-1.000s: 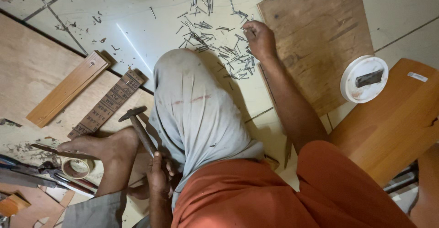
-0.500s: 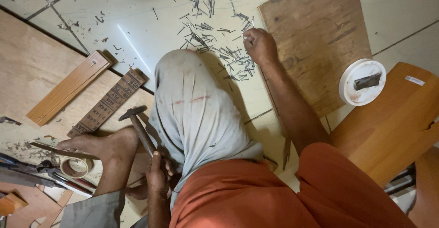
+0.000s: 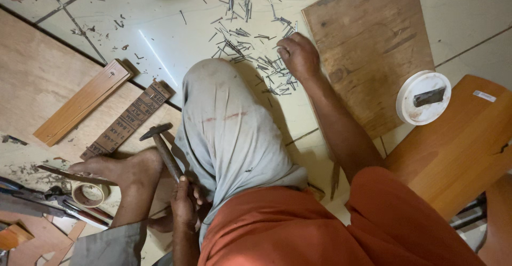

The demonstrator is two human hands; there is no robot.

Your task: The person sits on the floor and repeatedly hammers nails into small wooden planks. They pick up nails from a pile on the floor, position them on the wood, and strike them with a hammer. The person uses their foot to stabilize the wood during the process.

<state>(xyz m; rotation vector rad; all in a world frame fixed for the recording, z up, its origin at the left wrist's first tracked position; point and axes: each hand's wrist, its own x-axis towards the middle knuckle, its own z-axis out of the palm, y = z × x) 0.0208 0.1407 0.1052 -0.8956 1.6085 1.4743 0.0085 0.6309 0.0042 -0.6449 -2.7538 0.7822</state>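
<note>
Clenched left hand (image 3: pixel 185 198) grasps hammer (image 3: pixel 161 148) by handle, head up, beside bent knee in grey trousers (image 3: pixel 229 127). Right hand (image 3: pixel 300 57) rests fingers-down on scattered nails (image 3: pixel 250 37) on tiled floor (image 3: pixel 160 31); whether it pinches one, cannot tell. Wooden board (image 3: pixel 373 42) just right of hand. White lid (image 3: pixel 424 97) near board. Printed strip (image 3: pixel 128 119) and wood slat (image 3: pixel 82 102) left. Tape roll (image 3: pixel 88 194) by bare foot (image 3: pixel 120 167).
</note>
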